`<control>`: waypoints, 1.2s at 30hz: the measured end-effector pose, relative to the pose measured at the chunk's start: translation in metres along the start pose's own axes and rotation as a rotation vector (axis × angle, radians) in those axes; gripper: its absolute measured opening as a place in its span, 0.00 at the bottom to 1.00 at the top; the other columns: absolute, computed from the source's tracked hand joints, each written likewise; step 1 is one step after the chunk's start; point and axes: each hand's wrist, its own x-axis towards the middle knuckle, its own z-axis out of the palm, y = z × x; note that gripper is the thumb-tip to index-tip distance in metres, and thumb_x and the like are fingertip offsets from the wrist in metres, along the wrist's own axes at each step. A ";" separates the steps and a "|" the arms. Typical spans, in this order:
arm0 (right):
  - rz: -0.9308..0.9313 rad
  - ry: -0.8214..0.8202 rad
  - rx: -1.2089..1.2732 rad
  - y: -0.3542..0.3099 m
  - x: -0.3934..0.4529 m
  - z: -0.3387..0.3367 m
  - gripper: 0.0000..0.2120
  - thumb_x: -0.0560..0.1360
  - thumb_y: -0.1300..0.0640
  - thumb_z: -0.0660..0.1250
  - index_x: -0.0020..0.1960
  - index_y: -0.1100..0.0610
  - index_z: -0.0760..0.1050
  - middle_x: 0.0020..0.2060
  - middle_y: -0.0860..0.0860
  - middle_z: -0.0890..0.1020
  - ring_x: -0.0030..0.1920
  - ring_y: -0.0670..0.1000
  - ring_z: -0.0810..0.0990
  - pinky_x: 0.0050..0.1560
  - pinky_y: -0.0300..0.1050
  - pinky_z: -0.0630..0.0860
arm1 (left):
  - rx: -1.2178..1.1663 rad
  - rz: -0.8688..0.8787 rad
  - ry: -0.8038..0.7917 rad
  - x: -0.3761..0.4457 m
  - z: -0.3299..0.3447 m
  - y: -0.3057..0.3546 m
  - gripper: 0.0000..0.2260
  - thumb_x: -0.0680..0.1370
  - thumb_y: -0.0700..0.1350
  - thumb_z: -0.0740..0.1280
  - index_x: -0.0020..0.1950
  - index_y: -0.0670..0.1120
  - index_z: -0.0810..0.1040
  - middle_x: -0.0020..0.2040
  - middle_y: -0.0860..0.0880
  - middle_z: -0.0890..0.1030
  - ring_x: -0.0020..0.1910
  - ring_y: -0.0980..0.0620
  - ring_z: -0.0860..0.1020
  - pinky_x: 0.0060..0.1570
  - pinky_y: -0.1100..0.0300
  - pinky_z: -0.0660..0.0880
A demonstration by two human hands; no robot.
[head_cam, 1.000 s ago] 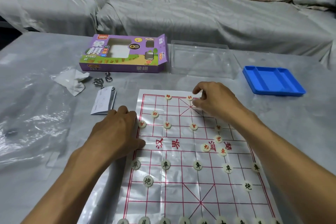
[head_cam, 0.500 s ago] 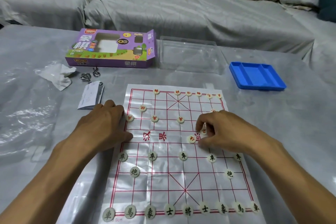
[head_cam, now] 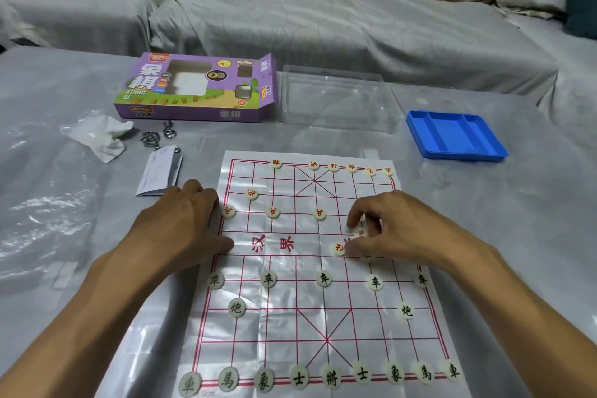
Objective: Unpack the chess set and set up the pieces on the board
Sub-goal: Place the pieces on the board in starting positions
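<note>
A small round cream chess piece with a red character (head_cam: 338, 248) lies flat in the river band of the glossy paper board with red grid lines (head_cam: 310, 326), touching the fingers (head_cam: 353, 220) of the right hand (head_cam: 392, 229) on their left side. That hand, far nearer than the other, arches palm-down with its fingers curled around further loose pieces, largely hidden. The left hand (head_cam: 181, 223) lies flat, fingers together, pressing the board's left edge onto the grey plastic-covered worktop (head_cam: 517, 236).

Plastic-covered table (head_cam: 484, 236) w/ board (head_cam: 290, 317), purple box (head_cam: 193, 87), blue tray (head_cam: 452, 136), leaflet (head_cam: 160, 173).
</note>
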 end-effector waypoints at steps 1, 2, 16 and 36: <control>-0.017 -0.014 -0.014 -0.003 0.000 0.004 0.15 0.69 0.39 0.72 0.52 0.45 0.77 0.35 0.42 0.73 0.36 0.43 0.72 0.34 0.35 0.64 | 0.002 -0.001 -0.002 0.000 0.000 0.000 0.26 0.68 0.64 0.71 0.60 0.52 0.71 0.57 0.53 0.71 0.51 0.52 0.69 0.45 0.54 0.74; -0.031 -0.018 -0.024 -0.007 0.001 0.007 0.15 0.69 0.39 0.72 0.52 0.45 0.77 0.34 0.42 0.73 0.35 0.43 0.72 0.33 0.35 0.63 | 0.002 -0.004 -0.003 0.000 0.000 0.000 0.27 0.68 0.64 0.71 0.61 0.52 0.71 0.57 0.53 0.71 0.52 0.52 0.69 0.45 0.54 0.74; -0.061 0.070 -0.031 -0.017 0.019 0.004 0.10 0.74 0.49 0.70 0.55 0.46 0.78 0.34 0.42 0.74 0.35 0.43 0.72 0.33 0.35 0.63 | -0.014 -0.007 0.003 -0.002 -0.001 0.003 0.26 0.69 0.62 0.70 0.61 0.52 0.71 0.58 0.53 0.70 0.54 0.51 0.69 0.45 0.55 0.74; -0.039 0.247 -0.003 -0.043 0.128 0.001 0.16 0.75 0.54 0.70 0.62 0.48 0.75 0.49 0.49 0.80 0.46 0.50 0.76 0.44 0.43 0.72 | -0.013 0.003 0.018 -0.004 -0.003 0.004 0.25 0.71 0.60 0.69 0.62 0.51 0.69 0.59 0.52 0.69 0.58 0.50 0.68 0.46 0.56 0.71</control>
